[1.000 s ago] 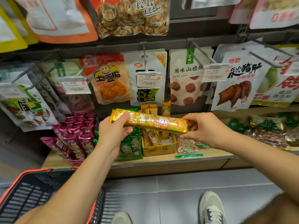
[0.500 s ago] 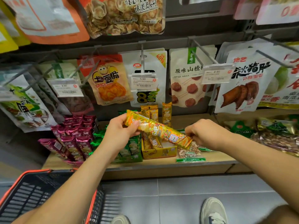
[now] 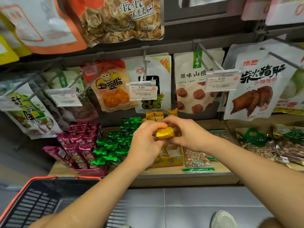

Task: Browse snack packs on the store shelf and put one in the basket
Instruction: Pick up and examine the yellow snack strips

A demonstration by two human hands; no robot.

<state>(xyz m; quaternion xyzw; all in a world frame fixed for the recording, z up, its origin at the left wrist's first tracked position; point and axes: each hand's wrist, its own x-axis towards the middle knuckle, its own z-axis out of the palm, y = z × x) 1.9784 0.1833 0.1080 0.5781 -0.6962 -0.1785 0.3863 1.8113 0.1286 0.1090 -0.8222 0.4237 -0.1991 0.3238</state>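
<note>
Head: left hand (image 3: 144, 140), right hand (image 3: 189, 134) grip pack (image 3: 165, 132).

head view looks down, close, at the shelf (image 3: 181, 176)

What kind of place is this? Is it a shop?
Most likely a snack aisle in a shop. Snack bags hang on hooks, price tags hang in front of them, and a shopping basket sits below. The left hand and right hand hold a yellow snack pack.
</note>
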